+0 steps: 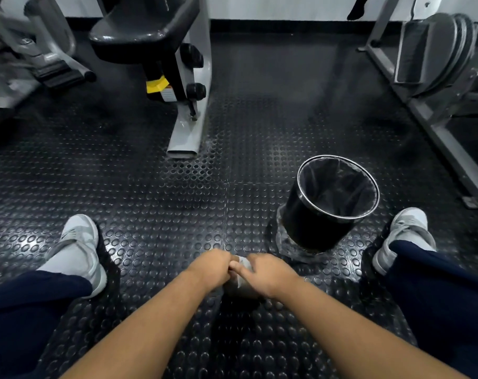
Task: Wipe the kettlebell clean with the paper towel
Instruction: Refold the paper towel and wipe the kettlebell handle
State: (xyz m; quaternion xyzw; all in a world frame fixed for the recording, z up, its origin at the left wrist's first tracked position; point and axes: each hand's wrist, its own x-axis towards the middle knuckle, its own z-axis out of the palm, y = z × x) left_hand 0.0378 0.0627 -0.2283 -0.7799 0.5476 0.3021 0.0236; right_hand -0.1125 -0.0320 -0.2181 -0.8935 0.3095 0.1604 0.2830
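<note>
Forearms come in bare from the bottom edge of my feed and meet at the middle. The left hand (210, 266) is clenched, fingers curled down, gripping one end of the paper towel (244, 264). The right hand (269, 272) grasps the other end, its forefinger laid along the top.

The towel is white and bunched into a small wad, with only a strip showing between the two hands, low over the floor. Under it the picture is dark, and I cannot tell what it rests on.

Either side sit navy trouser legs and pale grey shoes, the left shoe (79, 250) and the right shoe (404, 236), both well apart from the hands.

The studded black rubber floor (164, 201) lies open between the shoes and runs straight ahead. Near the right hand, ahead of it and to its right, stands a black waste bin (311, 217) with a metal rim and a dark liner, on a crumpled sheet (287, 248).

Farther on, the grey steel foot (185, 132) of a padded machine juts toward me, left of centre. A slanted frame rail (437, 132) and stacked weight plates (437, 50) close off the right side. A white wall (259, 6) ends the room.
</note>
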